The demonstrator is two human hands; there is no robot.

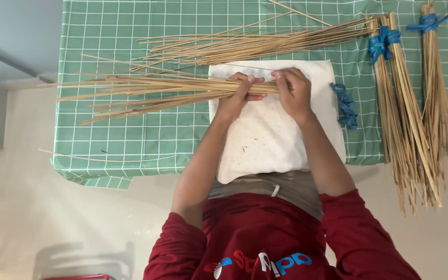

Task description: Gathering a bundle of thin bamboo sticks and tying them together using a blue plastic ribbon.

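Your fingers are clamped on the bundle of thin sticks (162,91): your left hand (239,96) wraps around it from the near side, fingers curled over the top, and your right hand (294,93) pinches its butt end just beside, both over the white cloth (270,135). The bundle lies across the green checked worktop (130,145) and fans out loosely toward your left, its tips splayed and uneven. To do this well, I judge you should keep the left grip firm enough that the sticks cannot slide, and use the right fingers to tap or pull the ends level, since a slack hold would likely let the thin ones slip out and scatter. Farther from you a second loose pile of sticks (245,44) lies on the worktop, near but apart from the one you hold, so keep the two from mingling. A blue tie (346,106) rests at the right edge of the cloth, within easy reach. Beyond it, tied bundles (405,103) with blue bands hang over the worktop's near edge, well apart from your hands
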